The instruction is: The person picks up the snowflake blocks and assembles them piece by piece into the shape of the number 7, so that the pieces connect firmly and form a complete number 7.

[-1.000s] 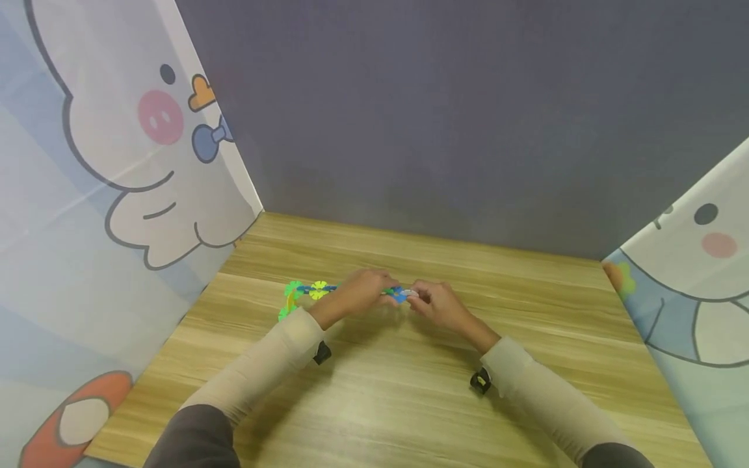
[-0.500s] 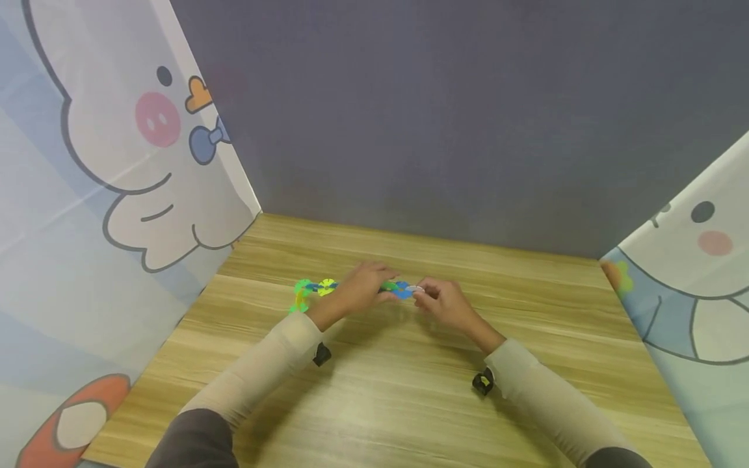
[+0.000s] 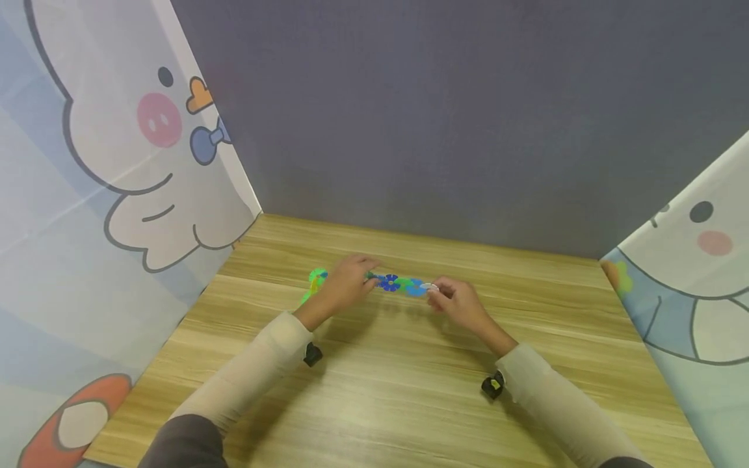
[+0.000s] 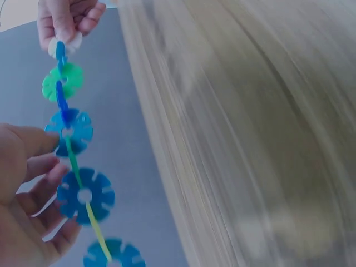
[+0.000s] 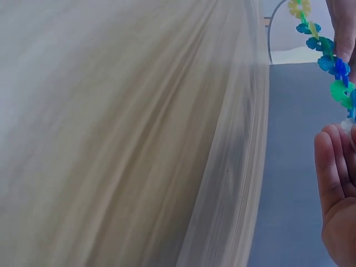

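A chain of interlocking snowflake discs (image 3: pixel 391 283) in blue, green and yellow stretches between both hands above the table. My left hand (image 3: pixel 348 283) loosely holds its middle: in the left wrist view the thumb touches a blue disc (image 4: pixel 78 129), with curled fingers behind the chain. At the right end my right hand (image 3: pixel 459 300) pinches a white disc (image 3: pixel 430 287) between thumb and fingers. The chain's left end, with a green disc (image 3: pixel 318 275) and a yellow disc (image 3: pixel 315 286), bends toward me, partly hidden behind the left hand and wrist.
Beneath the chain lies a wood-grain table (image 3: pixel 374 403). A dark grey panel (image 3: pixel 409 130) rises at its back edge. Cartoon-printed sheets stand at the left (image 3: pixel 70 260) and right (image 3: pixel 702 312). A small black device (image 3: pixel 493 386) sits at the right cuff, another (image 3: pixel 313 355) at the left.
The chain and my right hand have moved to the right. My left hand has slid left along the chain, uncovering a dark blue disc and a green one.
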### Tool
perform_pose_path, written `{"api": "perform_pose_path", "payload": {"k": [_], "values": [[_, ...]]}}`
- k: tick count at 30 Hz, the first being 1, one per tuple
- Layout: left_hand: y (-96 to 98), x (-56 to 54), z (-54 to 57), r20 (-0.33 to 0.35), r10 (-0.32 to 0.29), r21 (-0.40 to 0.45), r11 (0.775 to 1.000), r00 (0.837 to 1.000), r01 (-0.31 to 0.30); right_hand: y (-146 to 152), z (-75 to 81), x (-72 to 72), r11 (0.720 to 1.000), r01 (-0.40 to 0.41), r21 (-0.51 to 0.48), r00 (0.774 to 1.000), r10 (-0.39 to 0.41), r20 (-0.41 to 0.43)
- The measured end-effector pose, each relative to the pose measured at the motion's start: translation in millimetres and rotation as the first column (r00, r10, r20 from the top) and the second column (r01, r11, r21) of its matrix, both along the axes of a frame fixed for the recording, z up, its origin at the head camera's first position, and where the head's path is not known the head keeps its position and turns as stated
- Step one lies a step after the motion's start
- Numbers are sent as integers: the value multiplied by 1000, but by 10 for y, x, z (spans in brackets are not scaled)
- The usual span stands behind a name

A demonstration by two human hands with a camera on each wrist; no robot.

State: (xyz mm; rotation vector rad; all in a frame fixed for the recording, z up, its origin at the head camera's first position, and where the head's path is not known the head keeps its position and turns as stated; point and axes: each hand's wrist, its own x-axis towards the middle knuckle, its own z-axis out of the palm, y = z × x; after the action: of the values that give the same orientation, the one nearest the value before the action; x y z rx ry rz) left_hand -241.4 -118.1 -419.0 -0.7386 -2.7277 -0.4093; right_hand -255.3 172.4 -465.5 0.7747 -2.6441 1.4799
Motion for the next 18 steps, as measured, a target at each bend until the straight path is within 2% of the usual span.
{"api": "perform_pose_path", "payload": {"k": [4, 8, 12, 15, 18], "values": [[-90, -17, -1, -44, 50, 35, 998, 998, -48, 96, -1, 1, 999, 39, -12, 999, -39, 16], [-177, -23, -2, -27, 94, 55, 994, 995, -93, 187, 4, 15, 997, 73, -27, 996, -72, 44], [-267, -14, -18, -14, 188, 63, 980, 982, -186, 218, 94, 83, 996, 85, -39, 996, -83, 31], [-332, -1, -30, 24, 258, 77, 963, 966, -259, 215, 213, 157, 995, 94, -45, 995, -93, 18], [-380, 9, -31, 121, 296, 88, 947, 947, -308, 227, 294, 208, 993, 109, -52, 994, -108, 20]]}}
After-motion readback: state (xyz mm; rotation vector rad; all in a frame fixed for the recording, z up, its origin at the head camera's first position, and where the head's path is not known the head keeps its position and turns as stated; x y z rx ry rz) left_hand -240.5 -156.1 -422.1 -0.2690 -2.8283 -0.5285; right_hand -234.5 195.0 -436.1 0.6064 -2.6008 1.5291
